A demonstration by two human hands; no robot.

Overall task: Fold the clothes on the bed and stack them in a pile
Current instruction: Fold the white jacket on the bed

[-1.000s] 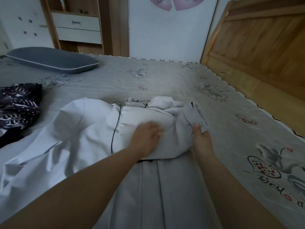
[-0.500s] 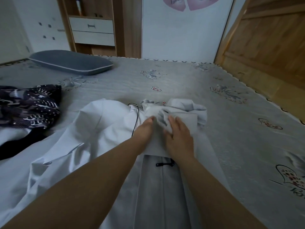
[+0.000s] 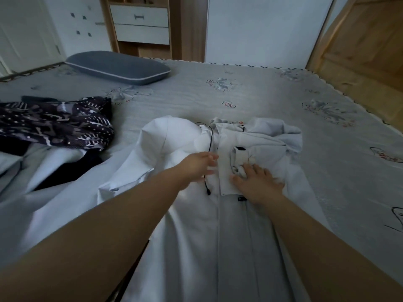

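Grey quilted bed [image 3: 261,99], floral prints, fills the view. White jacket [image 3: 196,225] lies mid-bed, running from the near edge away from me, its top part bunched and folded back into a lump. My right hand [image 3: 258,182] lies flat on that folded part, fingers spread and straight, pressing cloth down, nothing pinched. My left hand [image 3: 197,165] is just left of it, fingers extended toward the fold edge, blurred; they look loose and straight, touching or nearly touching the cloth, can't tell which. A thin black cord [image 3: 210,140] runs down the jacket between the two hands, ending in a small black tip below my left fingers. Small black tab [image 3: 239,148] sits on the folded panel above my right hand. Left of the jacket, a dark patterned garment [image 3: 54,123] lies crumpled on the bed, apart from the jacket lump. Grey pillow [image 3: 117,67] sits at the far left of the bed. Beyond: white drawers [image 3: 139,25] in a wood frame, white wall. Wooden headboard [image 3: 359,46] on the right.
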